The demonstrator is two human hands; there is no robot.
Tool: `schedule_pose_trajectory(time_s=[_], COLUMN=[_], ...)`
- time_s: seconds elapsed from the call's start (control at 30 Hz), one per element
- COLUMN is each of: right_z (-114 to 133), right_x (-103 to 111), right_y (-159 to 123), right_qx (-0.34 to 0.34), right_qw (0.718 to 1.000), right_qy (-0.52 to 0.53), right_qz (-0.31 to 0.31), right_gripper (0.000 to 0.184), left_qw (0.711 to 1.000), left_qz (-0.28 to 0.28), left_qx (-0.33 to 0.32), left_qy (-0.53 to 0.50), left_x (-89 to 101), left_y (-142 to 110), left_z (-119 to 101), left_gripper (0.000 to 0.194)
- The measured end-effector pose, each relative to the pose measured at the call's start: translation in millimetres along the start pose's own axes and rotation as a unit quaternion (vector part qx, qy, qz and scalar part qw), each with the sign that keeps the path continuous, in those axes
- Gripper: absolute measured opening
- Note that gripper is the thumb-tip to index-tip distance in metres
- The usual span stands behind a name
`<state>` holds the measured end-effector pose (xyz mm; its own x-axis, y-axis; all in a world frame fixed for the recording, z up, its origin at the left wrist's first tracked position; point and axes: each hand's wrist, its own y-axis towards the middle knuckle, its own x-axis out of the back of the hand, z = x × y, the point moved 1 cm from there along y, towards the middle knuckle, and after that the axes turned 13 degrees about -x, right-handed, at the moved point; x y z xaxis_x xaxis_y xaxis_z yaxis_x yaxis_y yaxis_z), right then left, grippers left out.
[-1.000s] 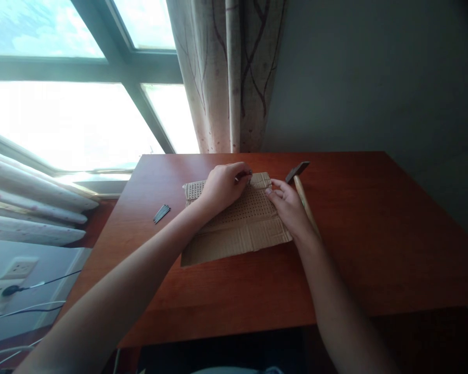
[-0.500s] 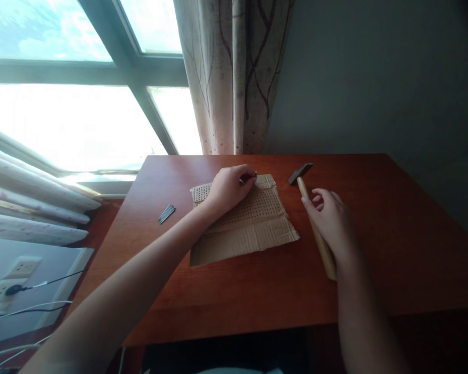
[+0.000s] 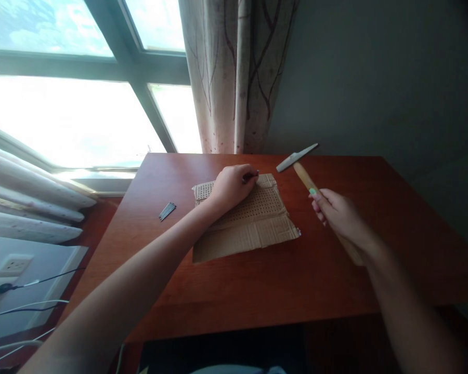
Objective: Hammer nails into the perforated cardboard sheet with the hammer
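My right hand (image 3: 337, 210) is wrapped around the wooden handle of a hammer (image 3: 306, 177), its metal head raised at the far side of the table. Over the far part of a piece of perforated cardboard (image 3: 253, 236), my left hand (image 3: 234, 184) is closed in a pinch. A small metal tip, the top of a nail (image 3: 258, 171), pokes out above those fingertips; most of it is hidden. To the left of the cardboard lies a small bunch of several nails (image 3: 167, 211), side by side on the table.
The reddish-brown wooden table (image 3: 218, 306) stands by a window (image 3: 70, 119) with a patterned curtain (image 3: 222, 78). At the lower left, cables (image 3: 27, 309) run from a wall socket (image 3: 15, 265). A dark wall (image 3: 359, 78) rises behind the table.
My right hand has closed around the hammer handle and lifted the hammer off the table, turning its head. My left hand stays in its pinch over the cardboard.
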<state>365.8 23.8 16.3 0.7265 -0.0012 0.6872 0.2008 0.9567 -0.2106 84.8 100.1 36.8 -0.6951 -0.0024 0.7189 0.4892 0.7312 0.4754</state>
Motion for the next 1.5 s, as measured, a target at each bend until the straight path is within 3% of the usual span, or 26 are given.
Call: schedule_pose_trajectory(time_s=[0.17, 0.37, 0.63, 1.2, 1.37, 1.5], right_z=[53.3, 82.5, 89.2, 84.9, 79.9, 79.4], right_x=[30.8, 35.5, 33.0, 29.5, 28.5, 29.8], right_y=[-24.4, -34.9, -32.3, -33.9, -31.9, -33.5], right_qx=[0.107, 0.156, 0.208, 0.201, 0.199, 0.191], right_qw=[0.987, 0.977, 0.955, 0.956, 0.957, 0.960], right_qy=[-0.121, -0.148, -0.207, -0.205, -0.207, -0.201], right_qz=[-0.008, -0.011, -0.047, -0.056, -0.046, -0.045], right_gripper=[0.038, 0.037, 0.038, 0.035, 0.035, 0.035], left_qw=[1.000, 0.999, 0.999, 0.999, 0.997, 0.989], left_qz=[-0.003, -0.004, -0.014, 0.010, 0.040, 0.089], left_qx=[-0.015, -0.027, -0.026, -0.021, -0.036, -0.044], left_qy=[0.013, 0.017, 0.031, 0.035, 0.048, 0.113], left_x=[-0.3, -1.4, -0.4, 1.1, 3.2, 16.2], left_y=[-0.6, -0.9, -0.9, -0.7, 1.6, -4.0], left_z=[1.6, 5.6, 1.8, 0.2, -0.2, -11.1], left_gripper=[0.013, 0.016, 0.017, 0.016, 0.017, 0.022])
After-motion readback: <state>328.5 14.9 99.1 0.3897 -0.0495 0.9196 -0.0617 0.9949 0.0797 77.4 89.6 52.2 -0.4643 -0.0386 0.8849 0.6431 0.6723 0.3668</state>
